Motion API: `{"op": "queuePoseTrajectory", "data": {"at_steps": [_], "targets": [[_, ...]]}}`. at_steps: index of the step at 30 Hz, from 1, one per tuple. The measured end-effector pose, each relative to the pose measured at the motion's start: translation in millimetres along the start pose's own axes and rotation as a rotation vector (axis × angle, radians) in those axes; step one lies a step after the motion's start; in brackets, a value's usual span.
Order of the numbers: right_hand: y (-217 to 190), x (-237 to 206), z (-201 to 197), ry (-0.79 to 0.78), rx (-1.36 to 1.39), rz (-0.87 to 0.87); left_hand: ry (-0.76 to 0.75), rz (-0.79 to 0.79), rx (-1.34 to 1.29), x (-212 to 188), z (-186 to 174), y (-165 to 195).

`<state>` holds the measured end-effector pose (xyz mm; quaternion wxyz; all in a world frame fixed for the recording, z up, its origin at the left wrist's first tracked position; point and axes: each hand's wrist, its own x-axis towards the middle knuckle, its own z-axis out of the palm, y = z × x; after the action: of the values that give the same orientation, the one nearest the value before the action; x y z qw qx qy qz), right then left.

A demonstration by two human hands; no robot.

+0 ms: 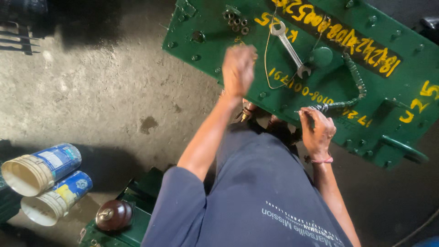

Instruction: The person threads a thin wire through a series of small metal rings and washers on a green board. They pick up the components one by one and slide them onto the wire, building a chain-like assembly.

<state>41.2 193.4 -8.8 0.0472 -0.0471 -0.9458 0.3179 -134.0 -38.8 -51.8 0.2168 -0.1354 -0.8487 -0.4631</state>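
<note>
Working the green cover plate (366, 114): left hand (238, 68) fisted on something unclear, right hand (316, 132) pinching the threaded rod (352, 82) end. Spanner (289, 48) lies at 12 o'clock; probably needed for tightening.

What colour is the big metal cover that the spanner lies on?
The metal cover is dark green with yellow painted markings; the head view shows it, spanner on top.

I see green metal cover plate (219, 27), tilted in view, carrying things. Open-ended spanner (289, 48) lies flat near plate's middle. Thin wire loop (267, 59) lies just left of spanner, crossing under its upper end. Cluster of small nuts (236, 21) sits up-left of spanner. Green beaded strip (356, 77) curves right of spanner. Concrete floor (91, 91) lies left of plate; two tipped paint buckets (43, 180) lie on it, far down-left of spanner.
</note>
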Motion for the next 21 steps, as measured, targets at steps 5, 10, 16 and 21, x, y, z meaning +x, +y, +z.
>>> {"op": "queuePoseTrajectory", "data": {"at_steps": [5, 10, 16, 21], "targets": [[-7.8, -2.9, -5.3, -0.025, -0.004, -0.007, -0.078, -0.044, 0.404, 50.1, 3.9, -71.3], [-11.0, -1.2, -5.9, -0.027, 0.0, -0.007, -0.159, 0.003, 0.433, 54.7, 0.0, -86.0], [-9.8, 0.8, -5.1, -0.043, 0.012, -0.004, -0.179, 0.006, 0.428, 48.8, -2.5, -88.0], [-8.8, 1.5, -5.0, -0.039, 0.007, -0.032, -0.071, -0.034, 0.398, 51.1, 12.1, -81.2]]}}
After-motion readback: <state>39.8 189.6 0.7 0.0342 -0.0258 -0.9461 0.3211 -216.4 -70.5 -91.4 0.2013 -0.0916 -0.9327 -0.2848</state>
